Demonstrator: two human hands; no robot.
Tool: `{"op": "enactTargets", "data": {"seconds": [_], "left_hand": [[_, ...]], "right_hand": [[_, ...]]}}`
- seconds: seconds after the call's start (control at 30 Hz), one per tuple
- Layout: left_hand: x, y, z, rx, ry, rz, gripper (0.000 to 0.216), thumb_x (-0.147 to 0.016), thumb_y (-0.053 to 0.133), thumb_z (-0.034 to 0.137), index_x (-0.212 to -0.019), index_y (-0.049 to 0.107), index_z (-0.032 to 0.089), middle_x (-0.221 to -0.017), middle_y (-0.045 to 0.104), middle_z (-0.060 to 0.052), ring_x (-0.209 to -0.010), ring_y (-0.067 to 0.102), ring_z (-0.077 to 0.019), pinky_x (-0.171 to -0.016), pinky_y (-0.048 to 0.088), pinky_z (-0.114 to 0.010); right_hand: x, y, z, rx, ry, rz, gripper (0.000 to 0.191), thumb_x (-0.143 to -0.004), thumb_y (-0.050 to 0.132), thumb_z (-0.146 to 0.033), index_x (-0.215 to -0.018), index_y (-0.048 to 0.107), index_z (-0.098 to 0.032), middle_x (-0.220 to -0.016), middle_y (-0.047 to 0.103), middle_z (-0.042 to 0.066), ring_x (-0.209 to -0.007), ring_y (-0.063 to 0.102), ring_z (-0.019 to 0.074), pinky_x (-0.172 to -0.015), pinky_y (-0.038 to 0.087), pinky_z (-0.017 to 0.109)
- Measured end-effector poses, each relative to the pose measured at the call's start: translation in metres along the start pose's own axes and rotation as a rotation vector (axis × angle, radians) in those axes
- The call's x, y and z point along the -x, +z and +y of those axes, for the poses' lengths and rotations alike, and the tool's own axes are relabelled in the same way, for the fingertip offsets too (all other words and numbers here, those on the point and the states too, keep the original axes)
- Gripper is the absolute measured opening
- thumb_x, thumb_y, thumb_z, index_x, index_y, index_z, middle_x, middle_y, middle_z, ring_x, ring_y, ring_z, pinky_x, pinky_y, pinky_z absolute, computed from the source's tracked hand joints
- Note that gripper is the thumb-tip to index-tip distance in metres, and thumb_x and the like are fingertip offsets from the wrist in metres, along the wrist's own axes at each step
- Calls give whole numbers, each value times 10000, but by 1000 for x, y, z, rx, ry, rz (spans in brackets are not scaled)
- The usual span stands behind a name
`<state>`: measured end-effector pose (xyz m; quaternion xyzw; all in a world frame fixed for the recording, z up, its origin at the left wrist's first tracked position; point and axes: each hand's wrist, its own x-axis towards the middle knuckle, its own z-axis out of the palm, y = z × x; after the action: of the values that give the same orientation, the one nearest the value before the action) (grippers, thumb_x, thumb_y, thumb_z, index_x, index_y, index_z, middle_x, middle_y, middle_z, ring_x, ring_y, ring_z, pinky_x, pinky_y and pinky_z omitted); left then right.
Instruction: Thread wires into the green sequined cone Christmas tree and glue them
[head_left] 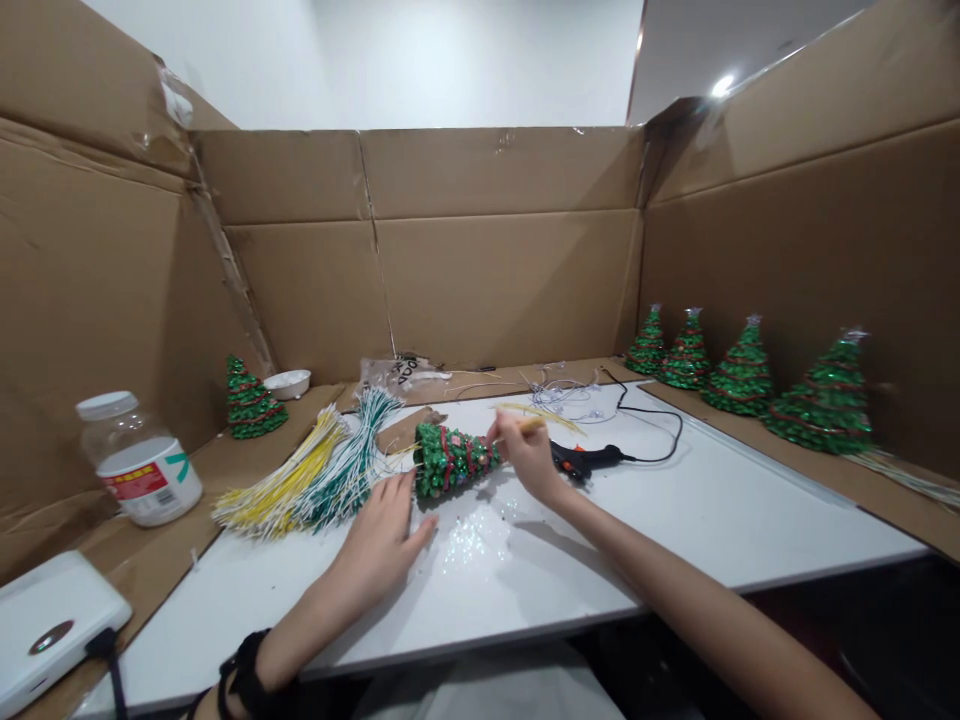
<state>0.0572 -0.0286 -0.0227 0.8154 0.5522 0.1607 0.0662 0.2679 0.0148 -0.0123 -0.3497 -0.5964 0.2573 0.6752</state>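
Shiny, rough-surfaced middle tree (454, 460), smooth glossy tabletop (705, 510), matt cardboard walls (510, 290) (creased in places).

- The single view looks from the person's head, forward and downward.
- It is near to the white tabletop (735, 500) and faces the cardboard back wall (510, 285).

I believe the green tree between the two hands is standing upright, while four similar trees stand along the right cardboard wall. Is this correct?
Not fully: the head view shows the green tree on its side between the left hand and the right hand. The four similar trees do stand along the right cardboard wall.
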Motion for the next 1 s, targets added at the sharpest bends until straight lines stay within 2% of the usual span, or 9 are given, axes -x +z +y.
{"op": "enactTargets", "data": {"seconds": [0.1,0.17,0.33,0.43,0.5,0.57,0.67,0.8,1.0], "left_hand": [[-7,16,-7,106,23,-60,744,-817,394,528,-1381,311,49,-1481,237,-213,-1373,183,-323,-1098,174,-451],[-14,22,-10,204,17,-47,731,-830,373,523,-1388,299,56,-1479,243,-212,-1370,196,-316,-1095,182,-458],[-32,25,0,348,-12,173,522,-813,455,472,-1238,496,172,-1322,472,-128,-1274,320,-294,-1079,186,-451],[-43,24,6,563,-60,175,429,-808,459,514,-1020,602,170,-1098,594,-104,-1111,461,-281,-997,316,-406],[-51,24,7,717,-47,124,433,-802,459,550,-875,610,151,-915,631,-78,-931,541,-250,-875,411,-357],[-59,22,6,815,-40,108,436,-782,497,561,-833,610,143,-852,645,-57,-847,565,-223,-807,438,-321],[-69,15,7,949,-117,97,441,-762,535,559,-864,636,142,-907,679,-59,-876,597,-212,-797,453,-293],[-78,-4,9,1094,-238,-40,464,-727,565,557,-912,674,146,-943,713,-72,-913,637,-223,-816,473,-295],[-84,-16,2,1005,-340,-108,461,-713,566,568,-987,682,215,-1038,707,-37,-1012,624,-234,-865,462,-292]], "right_hand": [[-10,-9,-3,-54,16,231,516,-862,391,-515,-481,512,-189,-382,330,-42,-370,321,91,-403,251,235],[-18,-16,-1,34,-2,251,485,-873,372,-496,-533,529,-188,-420,381,-32,-410,365,102,-437,281,236],[-33,-29,18,675,-74,-115,270,-843,453,-331,-726,650,-188,-749,664,50,-742,517,188,-673,347,280],[-36,-35,28,897,15,-293,261,-841,435,-276,-810,679,-187,-848,695,64,-835,509,217,-726,328,292],[-37,-39,30,954,58,-358,287,-849,417,-287,-805,680,-180,-825,695,66,-831,508,222,-730,322,293],[-39,-42,29,979,72,-395,318,-860,408,-328,-776,675,-177,-816,693,69,-826,512,226,-744,320,301],[-40,-46,28,1000,85,-445,371,-883,380,-375,-752,666,-178,-836,696,83,-845,521,240,-768,323,316],[-40,-47,31,986,111,-478,430,-913,321,-375,-748,673,-191,-820,706,88,-883,541,250,-814,329,338],[-36,-45,41,987,127,-562,482,-930,272,-395,-827,697,-191,-821,714,85,-917,567,252,-850,339,335]]}}
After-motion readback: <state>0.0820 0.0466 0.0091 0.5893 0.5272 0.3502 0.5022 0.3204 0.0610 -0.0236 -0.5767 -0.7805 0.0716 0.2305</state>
